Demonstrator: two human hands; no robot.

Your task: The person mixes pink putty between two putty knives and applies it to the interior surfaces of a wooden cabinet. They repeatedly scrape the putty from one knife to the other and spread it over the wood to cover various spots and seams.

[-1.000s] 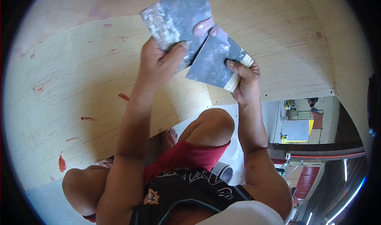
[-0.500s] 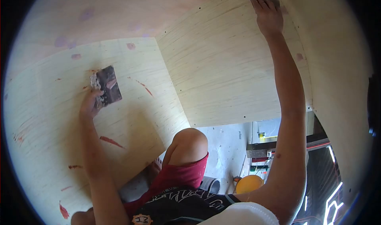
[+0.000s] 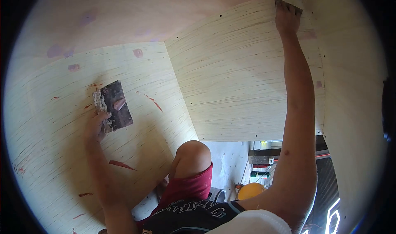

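Left hand [image 3: 96, 126]: fingers behind metal plate [image 3: 117, 106], hidden; only thumb side shows. Right hand [image 3: 287, 21]: covers most of scraper [image 3: 290, 6]; thumb not discernible. Far below right hand: yellow round object [image 3: 251, 190] partly hidden by upper arm; shirt [image 3: 198, 215] cut off by lower edge, lettering illegible.

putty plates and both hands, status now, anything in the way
Left hand holding larger plate, dab of pink putty on it. Right hand pressing smaller plate at panel's upper edge. Nothing visibly blocking either.
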